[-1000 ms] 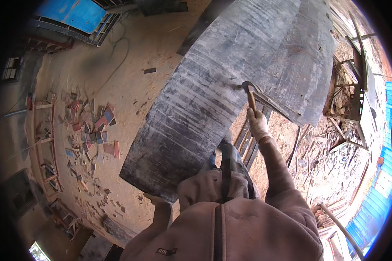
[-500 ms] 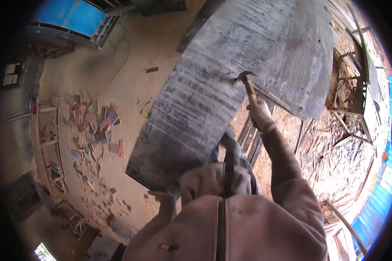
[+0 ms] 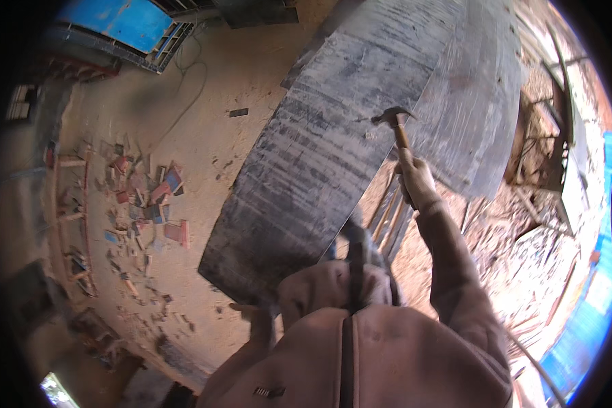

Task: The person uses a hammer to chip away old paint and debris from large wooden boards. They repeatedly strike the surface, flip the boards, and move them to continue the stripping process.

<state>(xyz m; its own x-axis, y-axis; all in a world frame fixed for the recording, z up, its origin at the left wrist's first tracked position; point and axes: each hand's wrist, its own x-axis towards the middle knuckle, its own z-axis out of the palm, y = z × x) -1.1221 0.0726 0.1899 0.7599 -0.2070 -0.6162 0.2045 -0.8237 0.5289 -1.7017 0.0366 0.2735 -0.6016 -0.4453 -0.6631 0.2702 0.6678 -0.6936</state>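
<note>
My right hand [image 3: 418,182] is closed around the wooden handle of a claw hammer [image 3: 395,117]. The dark metal head is over the right part of a long, scuffed dark-grey panel [image 3: 299,177]; whether it touches the surface I cannot tell. Light streaks and scrapes run across this panel. Low in the picture, my left hand [image 3: 248,314] is at the panel's near corner, blurred, its fingers mostly hidden. A second grey panel [image 3: 479,102] adjoins the first on the right.
Scattered wood offcuts [image 3: 153,197], some red or blue, lie on the dusty floor at left. Beside them stands a wooden frame [image 3: 71,217]. A blue-topped structure [image 3: 122,24] is at the far left. Wood scraps [image 3: 503,251] and blue sheeting [image 3: 585,313] are at right.
The hammer and my right hand have shifted slightly to the right, and the hammer head looks sharper. The whole view has tilted a little. My left hand remains near the panel's corner.
</note>
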